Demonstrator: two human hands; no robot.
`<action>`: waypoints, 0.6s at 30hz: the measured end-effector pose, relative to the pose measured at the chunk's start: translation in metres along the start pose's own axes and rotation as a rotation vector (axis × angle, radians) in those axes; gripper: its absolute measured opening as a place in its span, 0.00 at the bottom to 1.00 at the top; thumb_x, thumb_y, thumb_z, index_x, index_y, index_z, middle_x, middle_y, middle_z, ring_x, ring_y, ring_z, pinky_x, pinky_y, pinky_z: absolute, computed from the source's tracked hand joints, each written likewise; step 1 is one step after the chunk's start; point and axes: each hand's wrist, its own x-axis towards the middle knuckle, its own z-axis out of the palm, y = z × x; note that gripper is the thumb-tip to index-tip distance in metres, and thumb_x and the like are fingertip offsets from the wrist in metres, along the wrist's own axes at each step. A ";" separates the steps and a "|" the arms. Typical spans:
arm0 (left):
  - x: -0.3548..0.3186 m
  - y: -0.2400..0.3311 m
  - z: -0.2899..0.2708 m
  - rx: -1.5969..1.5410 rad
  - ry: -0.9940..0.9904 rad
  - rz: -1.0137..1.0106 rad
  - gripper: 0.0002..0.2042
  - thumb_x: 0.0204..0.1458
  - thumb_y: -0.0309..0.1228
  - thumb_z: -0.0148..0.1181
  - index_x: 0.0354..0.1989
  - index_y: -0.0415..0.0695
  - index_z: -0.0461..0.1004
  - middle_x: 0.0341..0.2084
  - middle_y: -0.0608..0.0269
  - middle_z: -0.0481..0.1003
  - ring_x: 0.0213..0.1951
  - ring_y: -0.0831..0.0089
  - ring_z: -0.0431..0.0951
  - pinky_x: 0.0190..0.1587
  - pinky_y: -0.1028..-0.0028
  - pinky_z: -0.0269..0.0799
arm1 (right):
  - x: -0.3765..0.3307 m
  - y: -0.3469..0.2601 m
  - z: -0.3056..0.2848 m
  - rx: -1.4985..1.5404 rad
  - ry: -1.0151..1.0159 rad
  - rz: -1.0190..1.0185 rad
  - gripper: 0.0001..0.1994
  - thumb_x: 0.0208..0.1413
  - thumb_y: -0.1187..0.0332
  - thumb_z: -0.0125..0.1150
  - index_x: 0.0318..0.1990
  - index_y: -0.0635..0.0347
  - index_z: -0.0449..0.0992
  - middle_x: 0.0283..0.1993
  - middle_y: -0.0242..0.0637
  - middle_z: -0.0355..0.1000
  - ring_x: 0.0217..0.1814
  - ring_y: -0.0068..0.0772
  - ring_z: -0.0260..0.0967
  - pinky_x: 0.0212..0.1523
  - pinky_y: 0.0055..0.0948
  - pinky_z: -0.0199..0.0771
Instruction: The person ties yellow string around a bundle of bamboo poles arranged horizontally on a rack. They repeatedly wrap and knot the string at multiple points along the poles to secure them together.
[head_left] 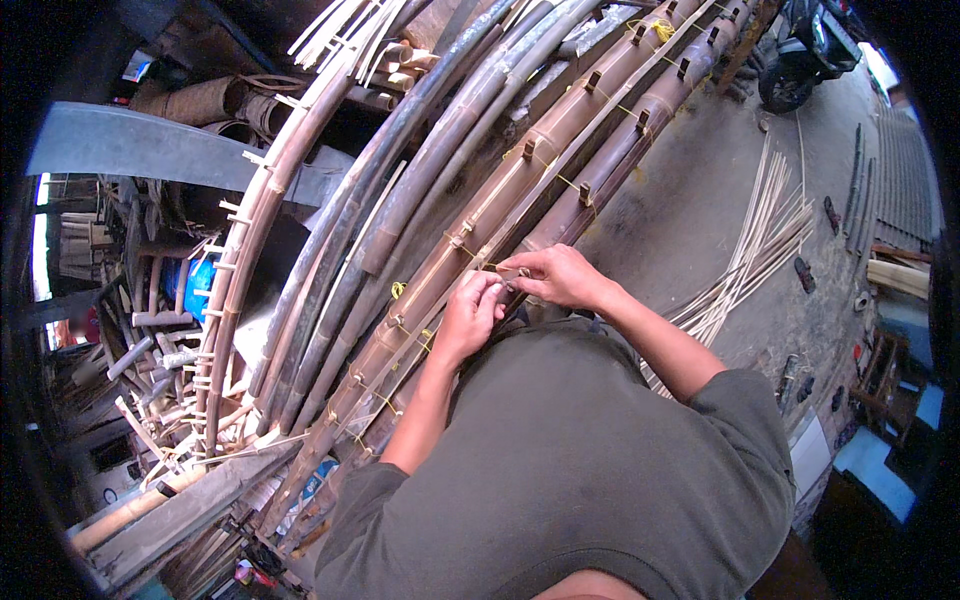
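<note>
Frame centre: left hand (474, 308) and right hand (563, 277) meet at long brown bamboo pole (612, 162); grasp hidden, can't tell. Steady fingertips advisable.

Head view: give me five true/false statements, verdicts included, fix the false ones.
1. The left hand and right hand are close together. True.
2. The motorcycle is at the upper left. False: it is at the upper right.
3. Thin sticks lie on the floor right of the hands. True.
4. The ties on the brown poles are red. False: they are yellow.
5. The person's shirt is white. False: it is dark grey-green.
</note>
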 end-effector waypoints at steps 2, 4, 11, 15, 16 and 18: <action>-0.003 0.009 0.001 0.097 0.013 0.082 0.06 0.60 0.25 0.50 0.39 0.36 0.71 0.30 0.61 0.68 0.26 0.77 0.73 0.31 0.77 0.75 | -0.001 0.004 0.005 0.015 0.027 -0.015 0.13 0.51 0.59 0.61 0.44 0.46 0.80 0.33 0.46 0.76 0.35 0.50 0.75 0.37 0.44 0.74; -0.005 0.015 0.006 0.100 0.059 0.145 0.05 0.59 0.24 0.52 0.38 0.35 0.72 0.31 0.58 0.69 0.26 0.74 0.74 0.31 0.75 0.75 | 0.001 0.005 0.002 0.054 0.002 -0.039 0.13 0.51 0.59 0.61 0.44 0.47 0.80 0.33 0.45 0.77 0.34 0.50 0.75 0.36 0.44 0.74; 0.000 0.017 0.009 0.497 0.150 0.460 0.05 0.53 0.19 0.55 0.37 0.37 0.71 0.32 0.51 0.71 0.33 0.57 0.76 0.35 0.67 0.72 | 0.011 0.009 -0.013 -0.010 -0.094 -0.140 0.09 0.52 0.61 0.61 0.39 0.51 0.78 0.28 0.43 0.76 0.31 0.48 0.75 0.31 0.42 0.73; -0.004 0.023 0.009 0.484 0.164 0.431 0.05 0.52 0.19 0.56 0.37 0.37 0.71 0.33 0.49 0.71 0.35 0.53 0.75 0.37 0.65 0.72 | 0.010 0.016 -0.006 0.008 -0.059 -0.272 0.10 0.51 0.62 0.63 0.38 0.54 0.77 0.27 0.42 0.75 0.29 0.47 0.74 0.29 0.40 0.73; -0.004 0.021 0.009 0.471 0.178 0.425 0.05 0.52 0.19 0.56 0.37 0.37 0.71 0.33 0.49 0.71 0.34 0.53 0.75 0.37 0.65 0.72 | 0.010 0.011 -0.011 0.021 -0.079 -0.257 0.10 0.50 0.63 0.64 0.38 0.55 0.77 0.28 0.42 0.75 0.29 0.46 0.74 0.29 0.40 0.73; -0.003 0.020 0.006 0.484 0.162 0.399 0.05 0.53 0.21 0.56 0.37 0.37 0.72 0.33 0.50 0.71 0.35 0.52 0.75 0.37 0.62 0.72 | 0.009 0.012 -0.007 0.046 -0.038 -0.300 0.10 0.50 0.65 0.66 0.38 0.57 0.77 0.28 0.42 0.75 0.29 0.46 0.73 0.29 0.39 0.72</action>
